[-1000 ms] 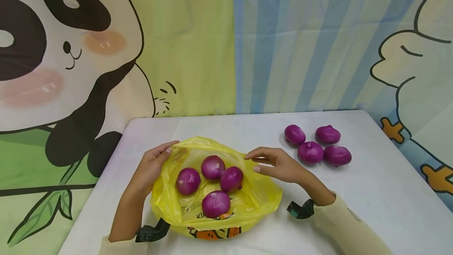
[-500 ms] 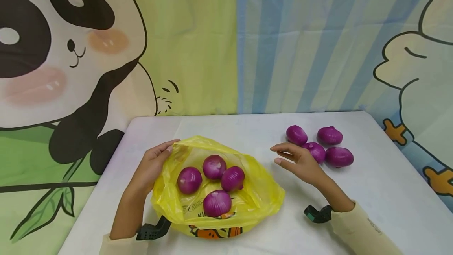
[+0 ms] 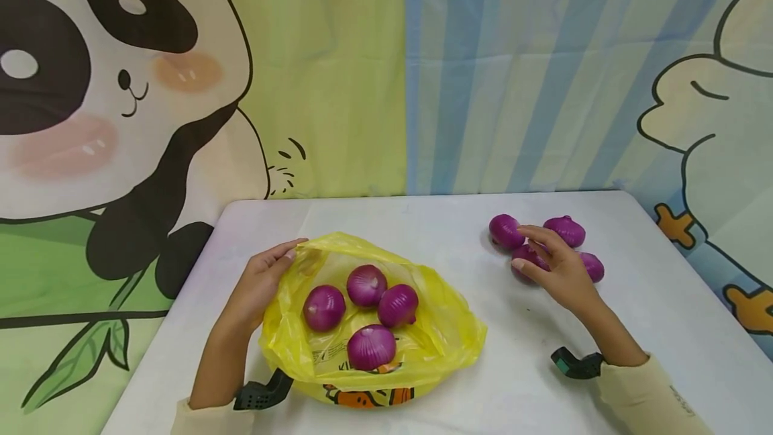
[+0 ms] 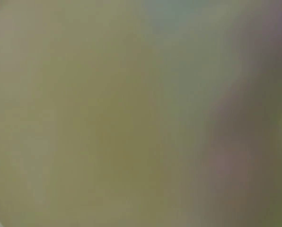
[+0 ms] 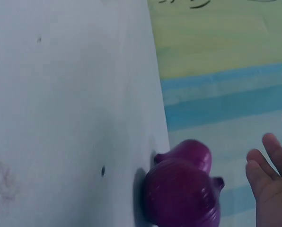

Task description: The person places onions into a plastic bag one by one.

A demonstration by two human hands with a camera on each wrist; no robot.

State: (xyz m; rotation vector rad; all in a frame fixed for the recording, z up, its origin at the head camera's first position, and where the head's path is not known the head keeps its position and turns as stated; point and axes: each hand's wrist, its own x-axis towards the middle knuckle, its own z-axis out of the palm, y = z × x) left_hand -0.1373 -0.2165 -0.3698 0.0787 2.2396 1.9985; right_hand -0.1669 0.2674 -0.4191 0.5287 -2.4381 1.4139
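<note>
My left hand (image 3: 258, 291) grips the left rim of a yellow plastic bag (image 3: 449, 337), which lies with its mouth spread wide. Several red onions sit inside, among them a front onion (image 3: 371, 348). Over a group on the right side of the table is my right hand (image 3: 564, 272), thumb and fingers apart and holding nothing. Its fingertips overlap the near onion (image 3: 524, 267) in the head view. The hand partly hides the right onion (image 3: 594, 266). In the right wrist view an onion (image 5: 179, 196) stands beside the spread fingers. Blur fills the left wrist view.
The white table (image 3: 435, 230) backs onto a printed curtain (image 3: 338, 86) with a panda. Two more onions of the group lie near the right hand, a left onion (image 3: 504, 231) and a back onion (image 3: 566, 229). Each wrist carries a black camera (image 3: 576, 362).
My right hand has moved from the bag's right rim rightward to the onion group. My left hand still holds the bag, and the onions stay in place.
</note>
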